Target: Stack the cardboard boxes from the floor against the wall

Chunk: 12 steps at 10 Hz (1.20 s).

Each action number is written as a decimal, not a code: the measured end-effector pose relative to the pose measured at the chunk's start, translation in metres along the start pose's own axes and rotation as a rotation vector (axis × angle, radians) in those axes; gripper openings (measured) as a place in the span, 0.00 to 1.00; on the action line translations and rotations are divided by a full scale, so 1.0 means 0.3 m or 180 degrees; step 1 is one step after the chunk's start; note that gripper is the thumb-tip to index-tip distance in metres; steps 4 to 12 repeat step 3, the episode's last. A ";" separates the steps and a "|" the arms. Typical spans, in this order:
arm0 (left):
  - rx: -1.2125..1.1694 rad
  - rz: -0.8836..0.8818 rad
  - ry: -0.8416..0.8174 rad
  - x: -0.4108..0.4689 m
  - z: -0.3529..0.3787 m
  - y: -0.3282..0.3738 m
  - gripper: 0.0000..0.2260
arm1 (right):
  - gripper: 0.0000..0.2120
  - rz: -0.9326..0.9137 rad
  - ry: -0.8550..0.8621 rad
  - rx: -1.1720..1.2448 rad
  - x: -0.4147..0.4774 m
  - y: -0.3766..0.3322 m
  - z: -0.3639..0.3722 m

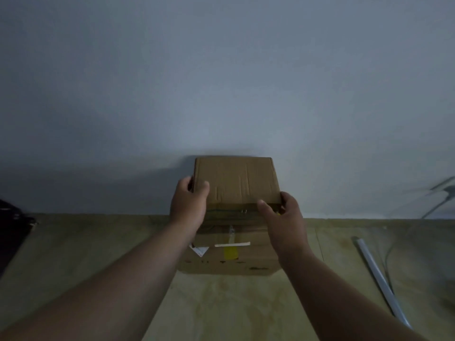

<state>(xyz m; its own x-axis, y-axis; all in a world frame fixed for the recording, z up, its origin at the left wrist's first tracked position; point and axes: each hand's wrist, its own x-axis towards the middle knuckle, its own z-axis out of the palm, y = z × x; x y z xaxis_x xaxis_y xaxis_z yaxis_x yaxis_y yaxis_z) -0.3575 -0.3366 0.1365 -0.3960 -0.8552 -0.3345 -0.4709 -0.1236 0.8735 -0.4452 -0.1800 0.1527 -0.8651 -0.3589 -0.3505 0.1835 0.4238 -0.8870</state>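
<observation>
While we look down along both bare forearms, a dark object (11, 225) sits at the far left edge where the floor (221, 306) meets the wall (221, 82); it is too dim and blurred for us to tell what it is. Moving right, our left hand (188, 205) is closed on the left side of the upper cardboard box (236, 179), thumb lying over the near top edge and fingers wrapped around the side. That box has a plain creased top, and its far edge is close to the wall, though we cannot tell whether it touches. It sits above a larger lower cardboard box (229, 254) that stands on the floor near the wall; whether the upper box rests fully on it or is partly held up, we cannot tell. On the lower box's top we see a white triangular scrap (200, 251), a pale strip (232, 244) and a patch of yellow tape (231, 253). Further right, our right hand (283, 215) clasps the upper box's near right corner, thumb on the front edge. Beyond it, well apart from the boxes, a long white tube (379, 279) lies on the floor beside a thin cable (387, 262).
</observation>
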 end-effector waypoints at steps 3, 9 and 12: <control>-0.0477 -0.0073 -0.0018 -0.153 -0.101 -0.035 0.25 | 0.36 0.0046 0.0000 0.0391 -0.065 0.053 -0.094; -0.0477 -0.0073 -0.0018 -0.153 -0.101 -0.035 0.25 | 0.36 0.0046 0.0000 0.0391 -0.065 0.053 -0.094; -0.0477 -0.0073 -0.0018 -0.153 -0.101 -0.035 0.25 | 0.36 0.0046 0.0000 0.0391 -0.065 0.053 -0.094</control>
